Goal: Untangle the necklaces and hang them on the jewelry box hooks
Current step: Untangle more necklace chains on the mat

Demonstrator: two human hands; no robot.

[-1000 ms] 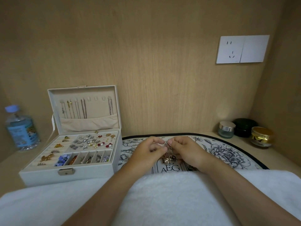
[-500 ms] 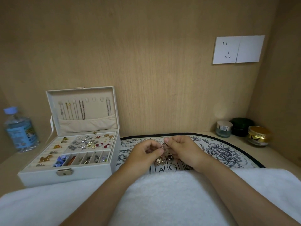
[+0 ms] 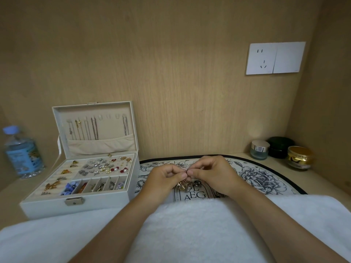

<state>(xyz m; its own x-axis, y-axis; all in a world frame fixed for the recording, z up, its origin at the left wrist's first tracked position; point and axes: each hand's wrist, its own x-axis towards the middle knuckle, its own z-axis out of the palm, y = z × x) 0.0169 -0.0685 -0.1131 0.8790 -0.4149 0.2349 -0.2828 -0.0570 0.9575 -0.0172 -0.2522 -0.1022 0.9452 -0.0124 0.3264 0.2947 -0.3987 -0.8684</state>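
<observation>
A small tangle of gold and silver necklaces (image 3: 185, 185) hangs between my two hands over the flowered mat (image 3: 262, 179). My left hand (image 3: 163, 178) and my right hand (image 3: 214, 172) meet fingertip to fingertip and both pinch the chain at the top of the tangle. To the left stands the white jewelry box (image 3: 79, 204) with its lid up. Several necklaces (image 3: 94, 130) hang from the hooks inside the lid, and three hooks (image 3: 109, 117) right of the middle are bare. The tray below holds several earrings and charms.
A water bottle (image 3: 21, 152) stands at the far left. Three cosmetic jars (image 3: 281, 149) sit in the back right corner. A white towel (image 3: 190, 230) covers the near edge under my forearms. A wall socket (image 3: 274, 58) is on the wooden back panel.
Both hands stay together on the tangle and have shifted a little, with the fingers working the chain. The view has drifted slightly.
</observation>
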